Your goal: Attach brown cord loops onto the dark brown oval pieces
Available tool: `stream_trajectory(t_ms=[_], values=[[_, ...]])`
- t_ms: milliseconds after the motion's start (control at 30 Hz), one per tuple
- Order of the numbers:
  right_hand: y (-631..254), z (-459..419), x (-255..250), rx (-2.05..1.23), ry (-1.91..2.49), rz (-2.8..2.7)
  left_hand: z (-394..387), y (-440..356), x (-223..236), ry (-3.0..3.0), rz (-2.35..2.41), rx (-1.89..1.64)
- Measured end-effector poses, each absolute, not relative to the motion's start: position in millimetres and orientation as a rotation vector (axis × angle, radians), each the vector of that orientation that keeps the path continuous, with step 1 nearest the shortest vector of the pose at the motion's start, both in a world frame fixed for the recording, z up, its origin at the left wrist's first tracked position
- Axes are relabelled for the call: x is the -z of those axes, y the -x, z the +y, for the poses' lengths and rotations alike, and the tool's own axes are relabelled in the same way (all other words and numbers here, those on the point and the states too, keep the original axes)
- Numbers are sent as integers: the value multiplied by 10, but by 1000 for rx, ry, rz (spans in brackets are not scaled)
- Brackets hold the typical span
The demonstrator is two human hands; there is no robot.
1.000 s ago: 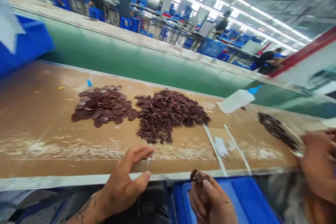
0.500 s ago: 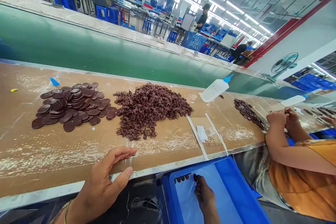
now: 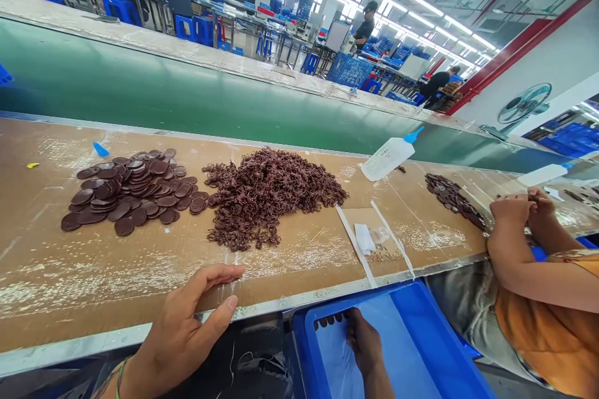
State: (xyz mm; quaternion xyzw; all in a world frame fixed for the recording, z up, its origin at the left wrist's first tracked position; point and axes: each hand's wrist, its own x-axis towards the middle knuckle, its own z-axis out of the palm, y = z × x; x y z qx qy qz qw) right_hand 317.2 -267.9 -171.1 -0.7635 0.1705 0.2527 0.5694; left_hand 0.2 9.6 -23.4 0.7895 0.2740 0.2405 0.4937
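Observation:
My left hand (image 3: 191, 318) rests at the table's front edge, fingers stretched out and thumb apart, holding nothing. Low on the right, my right hand (image 3: 365, 343) is inside a blue tray (image 3: 440, 336) lined with a pale sheet (image 3: 397, 349). Its fingers are pinched on a dark brown disc at the end of a short row of brown pieces (image 3: 330, 319) along the tray's far side; the fingers partly hide this disc. On the table lie a pile of flat brown discs (image 3: 140, 190) and a heap of small curly brown pieces (image 3: 281, 190).
A white bottle with a blue tip (image 3: 387, 159) leans at the table's back. White strips (image 3: 355, 246) and a paper scrap (image 3: 364, 239) lie on the brown tabletop (image 3: 290, 268). A co-worker in an orange top (image 3: 552, 324) works at right beside another brown pile (image 3: 453, 199).
The view has shifted slightly, moving the right-side things rightward. My right hand stays at the row in the tray, its fingertips nearer the far rim. My left hand has hardly moved.

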Motion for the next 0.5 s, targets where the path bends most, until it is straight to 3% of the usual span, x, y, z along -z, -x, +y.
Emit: stream_trajectory(t_ms=[500], values=[[-3179, -2666, 1672, -631, 1849, 383, 89, -3, 235, -1947, 693, -586]])
